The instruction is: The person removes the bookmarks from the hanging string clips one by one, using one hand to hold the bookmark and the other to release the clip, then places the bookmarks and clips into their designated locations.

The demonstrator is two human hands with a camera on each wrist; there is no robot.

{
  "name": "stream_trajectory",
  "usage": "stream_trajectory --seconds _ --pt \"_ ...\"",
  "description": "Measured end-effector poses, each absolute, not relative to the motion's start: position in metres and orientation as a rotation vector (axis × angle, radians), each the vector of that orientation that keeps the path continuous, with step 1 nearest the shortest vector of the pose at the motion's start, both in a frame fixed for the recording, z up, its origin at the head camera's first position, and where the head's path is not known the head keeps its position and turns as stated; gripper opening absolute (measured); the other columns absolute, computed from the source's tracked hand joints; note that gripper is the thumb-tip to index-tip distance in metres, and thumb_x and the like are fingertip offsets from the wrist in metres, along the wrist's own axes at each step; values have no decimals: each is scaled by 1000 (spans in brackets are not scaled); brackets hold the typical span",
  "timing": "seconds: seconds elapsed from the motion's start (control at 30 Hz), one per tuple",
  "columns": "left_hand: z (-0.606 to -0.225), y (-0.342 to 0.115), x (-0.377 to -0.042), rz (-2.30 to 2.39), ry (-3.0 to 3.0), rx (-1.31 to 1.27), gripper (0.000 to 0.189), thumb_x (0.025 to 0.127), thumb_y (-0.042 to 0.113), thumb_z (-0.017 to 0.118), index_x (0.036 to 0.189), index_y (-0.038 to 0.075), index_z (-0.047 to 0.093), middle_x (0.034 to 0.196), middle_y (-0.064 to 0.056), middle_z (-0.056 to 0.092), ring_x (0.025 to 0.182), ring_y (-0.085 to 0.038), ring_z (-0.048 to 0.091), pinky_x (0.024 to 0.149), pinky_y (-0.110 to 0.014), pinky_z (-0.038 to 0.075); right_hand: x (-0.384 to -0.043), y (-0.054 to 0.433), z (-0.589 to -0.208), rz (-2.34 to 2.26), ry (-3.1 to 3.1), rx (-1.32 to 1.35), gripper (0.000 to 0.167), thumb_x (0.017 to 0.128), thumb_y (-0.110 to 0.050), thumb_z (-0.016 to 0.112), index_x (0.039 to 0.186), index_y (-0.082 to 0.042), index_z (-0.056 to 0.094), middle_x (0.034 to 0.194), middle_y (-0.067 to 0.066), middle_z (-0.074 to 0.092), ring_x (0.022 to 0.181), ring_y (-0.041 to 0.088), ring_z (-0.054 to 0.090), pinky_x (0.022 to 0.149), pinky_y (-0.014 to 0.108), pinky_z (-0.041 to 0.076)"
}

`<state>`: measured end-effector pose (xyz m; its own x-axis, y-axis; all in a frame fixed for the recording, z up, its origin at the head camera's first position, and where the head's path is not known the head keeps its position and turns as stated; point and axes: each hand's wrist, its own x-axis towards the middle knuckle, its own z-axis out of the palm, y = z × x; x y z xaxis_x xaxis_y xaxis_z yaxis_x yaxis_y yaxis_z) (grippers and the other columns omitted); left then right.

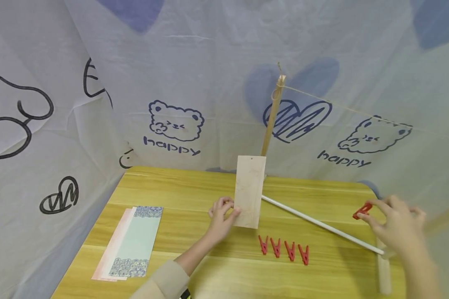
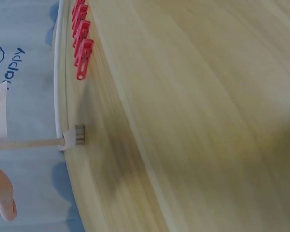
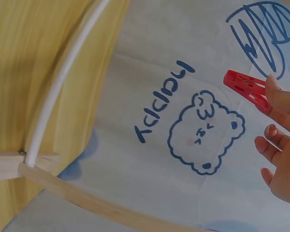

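Between thumb and fingers, my left hand pinches the left edge of a pale rectangular card with a small hole near its top. The card stands roughly upright above the table, in front of a wooden post. My right hand, off to the right, pinches a red clothespin in the air. The right wrist view shows that clothespin held by its handle end, its nose pointing away from the fingers. Several more red clothespins lie in a row on the table, below and right of the card.
A thin string runs rightward from the top of the wooden post. Along the table lies a white rod, ending at a wooden foot. Patterned paper cards lie overlapped at the left. A printed cloth hangs behind.
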<state>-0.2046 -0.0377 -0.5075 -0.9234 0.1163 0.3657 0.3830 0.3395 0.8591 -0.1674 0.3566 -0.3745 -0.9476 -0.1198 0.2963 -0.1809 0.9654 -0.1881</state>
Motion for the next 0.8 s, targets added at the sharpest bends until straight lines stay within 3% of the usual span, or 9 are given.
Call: stream_trajectory --seconds 0.37,0.8 --pt "-520 -69 -194 -1561 -2383 -345 19 90 25 56 83 8 59 111 -10 48 106 -31 35 88 -49 10 -165 351 -394 345 -2821 235 44 77 -36 71 106 -5 61 91 13 49 82 34 48 86 66 13" --pt "-534 -100 -179 -1542 -2367 -228 16 90 21 55 85 6 58 112 -12 46 107 -32 34 87 -52 7 -163 342 -422 319 -2836 229 39 74 -35 74 98 -6 65 86 7 49 83 31 49 82 66 18"
